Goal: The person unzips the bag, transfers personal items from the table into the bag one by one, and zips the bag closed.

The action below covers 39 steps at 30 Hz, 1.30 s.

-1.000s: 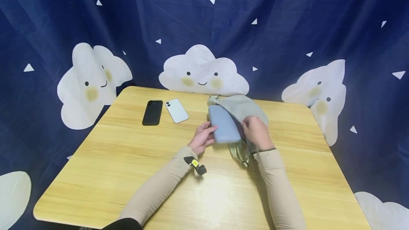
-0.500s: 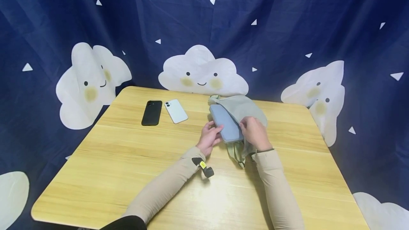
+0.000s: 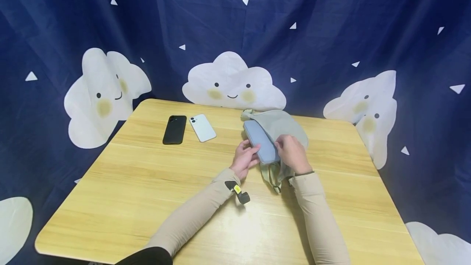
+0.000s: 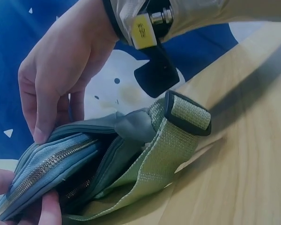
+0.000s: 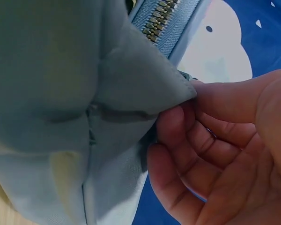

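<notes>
A light blue zippered wallet (image 3: 262,142) sits part way in the open mouth of a grey-green fabric bag (image 3: 288,126). My left hand (image 3: 245,159) grips the wallet's outer left edge, thumb on top and fingers beneath. Pinched between the thumb and fingers of my right hand (image 3: 294,154) is the edge of the bag's opening, as the right wrist view shows up close. A brass-coloured zipper (image 4: 51,161) runs along the wallet in the left wrist view. The wallet's inner part is hidden inside the bag.
A black phone (image 3: 174,130) and a white phone (image 3: 203,128) lie to the left on the wooden table (image 3: 121,199). The bag's green strap (image 4: 154,154) with a dark buckle hangs toward the near side. A dark blue curtain (image 3: 220,19) stands behind the table.
My left hand has moved right with the wallet, and more of the wallet is now inside the bag. The right hand keeps its pinch on the bag's edge, nearly still.
</notes>
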{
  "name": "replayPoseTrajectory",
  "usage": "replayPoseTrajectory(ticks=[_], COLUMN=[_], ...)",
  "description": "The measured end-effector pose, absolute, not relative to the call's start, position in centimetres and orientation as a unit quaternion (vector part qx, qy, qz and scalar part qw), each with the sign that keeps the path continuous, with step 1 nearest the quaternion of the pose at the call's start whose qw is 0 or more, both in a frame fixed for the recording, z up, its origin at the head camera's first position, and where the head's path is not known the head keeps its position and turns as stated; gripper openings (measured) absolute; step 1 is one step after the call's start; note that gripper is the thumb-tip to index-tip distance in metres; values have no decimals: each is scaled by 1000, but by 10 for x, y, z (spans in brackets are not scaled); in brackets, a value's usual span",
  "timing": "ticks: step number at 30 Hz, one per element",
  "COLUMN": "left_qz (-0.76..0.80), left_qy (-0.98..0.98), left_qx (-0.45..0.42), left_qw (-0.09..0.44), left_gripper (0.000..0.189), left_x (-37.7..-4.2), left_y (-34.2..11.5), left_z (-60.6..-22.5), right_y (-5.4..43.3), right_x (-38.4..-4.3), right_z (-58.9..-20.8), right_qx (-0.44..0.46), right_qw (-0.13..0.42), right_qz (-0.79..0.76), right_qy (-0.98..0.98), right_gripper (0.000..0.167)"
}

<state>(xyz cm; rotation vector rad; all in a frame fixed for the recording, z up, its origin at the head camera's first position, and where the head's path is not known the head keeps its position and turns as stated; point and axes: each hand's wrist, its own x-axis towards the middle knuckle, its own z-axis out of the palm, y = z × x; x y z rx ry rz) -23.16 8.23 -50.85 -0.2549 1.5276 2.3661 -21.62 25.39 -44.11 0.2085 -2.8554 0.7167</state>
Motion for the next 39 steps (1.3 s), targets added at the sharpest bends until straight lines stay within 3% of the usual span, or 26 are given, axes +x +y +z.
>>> replayPoseTrajectory(ticks=[14,24,39], left_qz=[829,822,823], left_qy=[529,541,540], left_qx=[-88,-87,-85], left_qw=[157,157,154], left_gripper=[67,66,55], left_x=[-231,-232,-236], left_y=[90,94,97], left_z=[-516,-516,-512], right_y=[243,228,229], right_x=[-225,-237,-237], right_z=[-443,-447,-449], right_qx=[25,-14,-11], right_qw=[108,151,183], right_qz=[200,173,194], right_qy=[-973,-973,-964], right_gripper=[11,16,18])
